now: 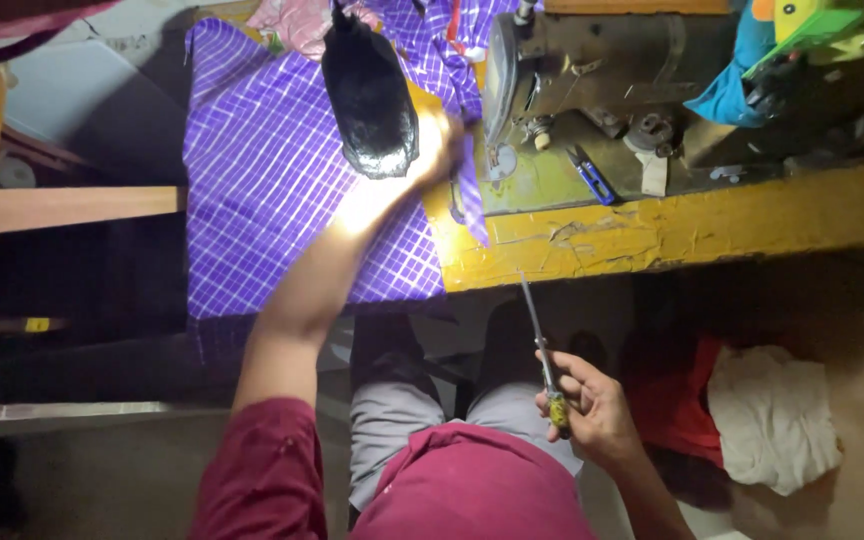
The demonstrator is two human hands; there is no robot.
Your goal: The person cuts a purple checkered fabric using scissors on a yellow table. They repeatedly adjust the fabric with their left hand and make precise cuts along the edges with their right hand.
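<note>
My left hand [430, 150] reaches forward and grips a black clothes iron [370, 95] that rests on purple checked cloth [272, 190]. The cloth is spread over the yellow worktable [672, 225] and hangs off its near edge. My right hand [592, 405] is low by my lap, closed on scissors [542, 345] with a yellow-banded handle, blades pointing up toward the table edge. I am seated; grey trousers and a maroon shirt show below.
A sewing machine [592, 70] stands on the table right of the cloth, small blue snips [592, 178] beside it. Blue and green cloth [772, 50] lies at the far right. White cloth [772, 415] sits on the floor. A wooden shelf [62, 208] juts at left.
</note>
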